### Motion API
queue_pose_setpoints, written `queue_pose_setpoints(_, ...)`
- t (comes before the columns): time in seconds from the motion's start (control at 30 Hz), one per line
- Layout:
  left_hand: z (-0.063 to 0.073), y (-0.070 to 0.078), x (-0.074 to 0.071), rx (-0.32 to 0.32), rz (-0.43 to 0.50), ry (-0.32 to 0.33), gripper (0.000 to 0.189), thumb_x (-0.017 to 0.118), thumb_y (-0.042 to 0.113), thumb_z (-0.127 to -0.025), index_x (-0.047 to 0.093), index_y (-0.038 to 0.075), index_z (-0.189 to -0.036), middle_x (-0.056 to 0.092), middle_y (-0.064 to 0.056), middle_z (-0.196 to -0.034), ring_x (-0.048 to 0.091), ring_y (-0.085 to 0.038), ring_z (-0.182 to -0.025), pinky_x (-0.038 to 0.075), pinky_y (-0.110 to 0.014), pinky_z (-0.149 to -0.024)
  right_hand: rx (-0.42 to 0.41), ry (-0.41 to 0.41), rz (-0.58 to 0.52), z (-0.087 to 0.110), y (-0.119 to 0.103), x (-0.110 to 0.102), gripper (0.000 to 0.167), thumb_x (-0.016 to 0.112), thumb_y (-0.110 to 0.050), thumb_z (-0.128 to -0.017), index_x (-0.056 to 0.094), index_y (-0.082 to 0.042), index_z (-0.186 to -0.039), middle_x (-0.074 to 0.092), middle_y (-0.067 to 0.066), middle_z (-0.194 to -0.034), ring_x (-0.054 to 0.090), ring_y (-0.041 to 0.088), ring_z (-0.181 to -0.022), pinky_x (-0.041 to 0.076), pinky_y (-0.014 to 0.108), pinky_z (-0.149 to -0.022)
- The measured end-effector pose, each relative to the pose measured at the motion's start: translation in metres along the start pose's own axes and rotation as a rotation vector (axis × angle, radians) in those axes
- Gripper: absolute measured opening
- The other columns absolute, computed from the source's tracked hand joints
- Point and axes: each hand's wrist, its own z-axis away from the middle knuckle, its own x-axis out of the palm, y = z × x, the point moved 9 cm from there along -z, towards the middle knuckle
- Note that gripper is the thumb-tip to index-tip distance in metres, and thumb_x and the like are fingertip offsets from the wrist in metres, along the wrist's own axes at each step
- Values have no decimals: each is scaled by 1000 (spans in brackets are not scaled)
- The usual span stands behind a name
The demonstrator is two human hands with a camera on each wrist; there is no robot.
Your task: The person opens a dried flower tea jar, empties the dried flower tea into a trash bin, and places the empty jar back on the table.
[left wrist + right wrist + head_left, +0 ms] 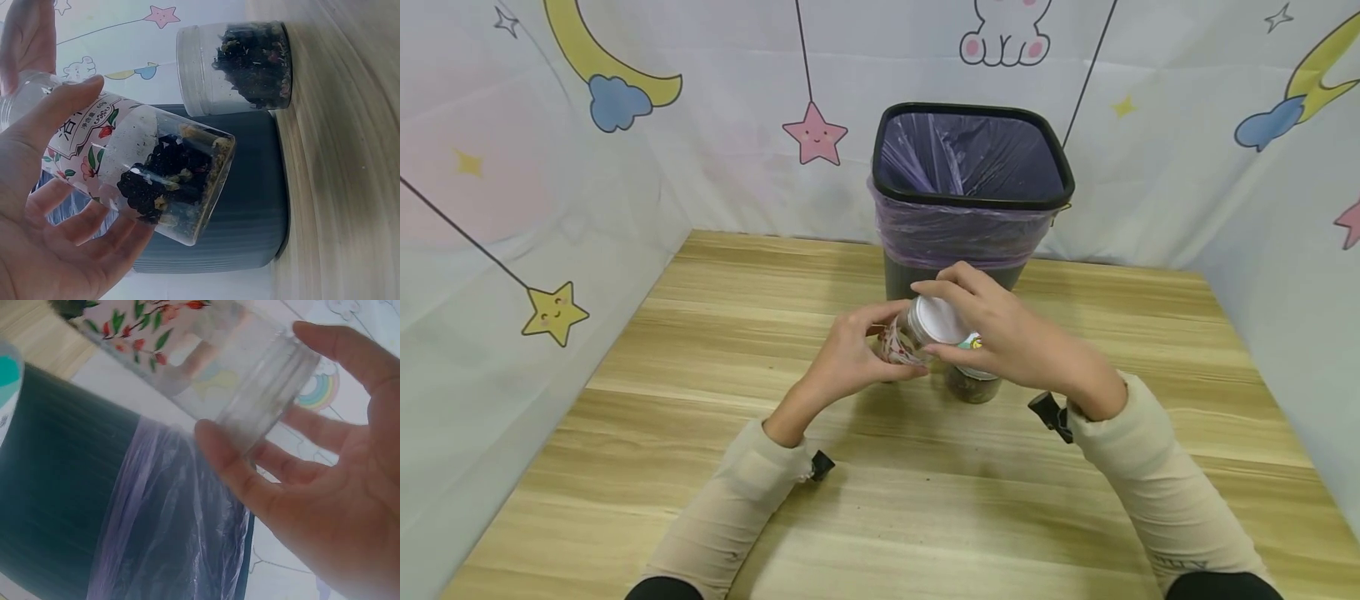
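My left hand (850, 358) grips a clear plastic jar (169, 175) with a pink floral label, tilted above the table. Dark dried pieces and yellowish bits lie toward its base. At the other end, the fingers and thumb of my right hand (1011, 337) curl round the clear, ridged lid (275, 390), which looks pale and round in the head view. Below and beside the hands, a second clear jar (250, 69) with dark dried contents stands on the table. Part of a teal and white lid top (9, 387) shows at the right wrist view's left edge.
Behind the hands stands a dark bin (902, 279) with a black rim and a purple liner bag (955, 233). The wood-grain table (715, 333) meets a cloth backdrop (737, 183) printed with stars and moons. Black clips (822, 465) hang at both sleeves.
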Motion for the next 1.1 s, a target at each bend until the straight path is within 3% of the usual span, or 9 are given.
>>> queue_pose_setpoints(0.1,1,0,0,2,11,-5,71,94,20,-68,64,14,-133,67,1,-122,63,-14,-108,54,-37,-93,-17,-35,-40,1,-2,0,63,76,-14,-88,48,-9,-144,44,12,-134,45,25,-118,49,39,-88)
queue_pose_setpoints(0.2,1,0,0,8,9,-7,71,94,20,-69,64,13,-133,68,0,-122,63,-15,-108,54,-37,-93,-1,-37,-47,1,-2,0,70,78,-22,-89,43,-14,-149,38,13,-142,41,27,-126,46,43,-94)
queue_pose_setpoints(0.37,0,0,-2,0,-17,-2,71,94,20,-68,64,11,-132,68,-1,-122,63,-14,-108,54,-34,-93,39,13,2,-1,0,-2,65,76,-29,-90,48,-4,-143,48,11,-126,51,20,-104,49,35,-84)
queue_pose_setpoints(0.47,0,0,-1,-4,-24,-8,72,94,19,-68,64,11,-133,67,-2,-123,63,-14,-109,53,-33,-94,25,10,4,-1,-1,-2,55,75,-22,-91,54,-2,-137,52,9,-118,52,18,-95,49,32,-79)
queue_pose_setpoints(0.73,2,0,0,8,2,-25,73,94,19,-69,63,10,-134,66,-2,-126,62,-16,-111,53,-33,-95,-38,-28,-57,1,-4,-6,55,73,-4,-80,59,-11,-133,48,11,-133,47,27,-120,46,44,-94)
queue_pose_setpoints(1.1,1,3,4,12,21,-60,72,94,21,-69,64,14,-134,67,0,-125,64,-15,-109,53,-35,-95,-149,-54,-123,4,-10,-7,55,72,12,-73,64,-14,-120,47,12,-135,47,29,-123,49,44,-90)
